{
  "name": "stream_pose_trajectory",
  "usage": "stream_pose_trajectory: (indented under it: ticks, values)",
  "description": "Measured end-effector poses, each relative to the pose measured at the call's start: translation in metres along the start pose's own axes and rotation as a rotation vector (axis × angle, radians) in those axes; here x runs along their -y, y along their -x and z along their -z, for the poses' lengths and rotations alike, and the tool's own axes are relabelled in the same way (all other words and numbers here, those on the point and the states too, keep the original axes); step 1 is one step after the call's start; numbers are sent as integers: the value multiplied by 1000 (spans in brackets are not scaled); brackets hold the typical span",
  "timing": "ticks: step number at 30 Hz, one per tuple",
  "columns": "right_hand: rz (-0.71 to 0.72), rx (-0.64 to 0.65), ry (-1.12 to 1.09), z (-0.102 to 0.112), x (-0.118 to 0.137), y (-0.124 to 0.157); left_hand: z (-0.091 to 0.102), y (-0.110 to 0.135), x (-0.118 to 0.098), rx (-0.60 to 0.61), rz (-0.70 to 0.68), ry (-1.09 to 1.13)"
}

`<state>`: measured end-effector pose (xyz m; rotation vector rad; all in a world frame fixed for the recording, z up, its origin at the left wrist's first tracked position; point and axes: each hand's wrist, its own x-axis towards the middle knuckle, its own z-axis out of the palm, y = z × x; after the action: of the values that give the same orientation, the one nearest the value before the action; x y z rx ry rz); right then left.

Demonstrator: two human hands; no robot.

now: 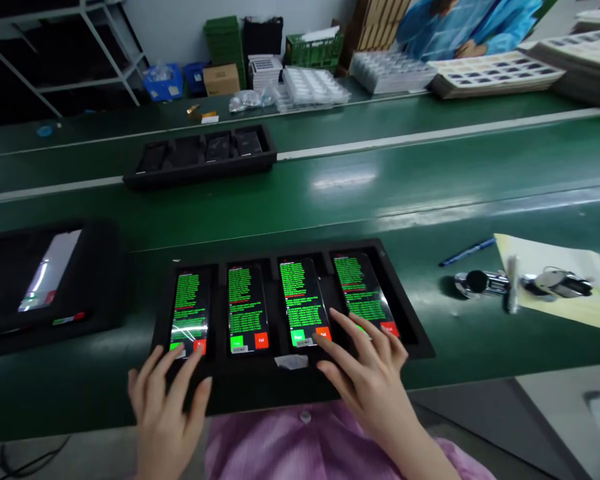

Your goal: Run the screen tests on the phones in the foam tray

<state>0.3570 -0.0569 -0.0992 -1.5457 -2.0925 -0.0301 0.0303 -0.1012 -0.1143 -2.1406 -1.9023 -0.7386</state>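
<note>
Several smartphones lie side by side in a black foam tray (275, 363) on the green bench, screens lit with green text and green and red buttons. My left hand (167, 400), fingers spread, is over the lower end of the leftmost phone (191, 303). Beside that lies a second phone (247, 307), with no hand over it. My right hand (373, 363) has its fingers apart over the lower ends of the third phone (303, 293) and the rightmost phone (360, 287). Whether the fingertips touch the glass I cannot tell. Neither hand grips anything.
Another black tray (200, 170) sits farther back, across the belt. At left, a dark tray holds a phone (50, 270). Right of me are a pen (467, 252), metal tools (480, 283) and a yellowish paper (570, 267). A person in blue (470, 30) sits opposite, near stacked trays (497, 72).
</note>
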Motion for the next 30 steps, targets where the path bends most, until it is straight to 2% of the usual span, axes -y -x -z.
stream_pose_trajectory:
  ticks: [3,6,10,12,14,16,17,20,23,26,30]
  values:
    - [-7,-64,-33,18,-15,6,11,7,27,-62,67,-26]
    - [-103,-113,-86,28,-35,13,14,14,43,-21,96,-59]
    - [-278,-176,-87,30,-64,15,14,20,48,185,207,-141]
    - [-328,-173,-60,32,-77,12,16,16,42,155,209,-125]
    - [-344,-144,-41,34,-90,6,16,2,29,37,149,-42]
    - [-345,-103,-40,31,-105,-5,12,-21,4,-26,34,60]
    - [-344,-84,-41,28,-113,-11,10,-35,-14,-13,-41,103]
    - [-329,-48,-32,14,-133,-27,-1,-75,-74,133,-286,196]
    - [-298,-22,-19,3,-139,-35,-14,-101,-120,206,-383,234]
    - [-278,-7,-3,0,-135,-31,-23,-107,-130,229,-379,177]
    - [-310,28,21,-8,-131,-20,-22,-94,-115,229,-339,133]
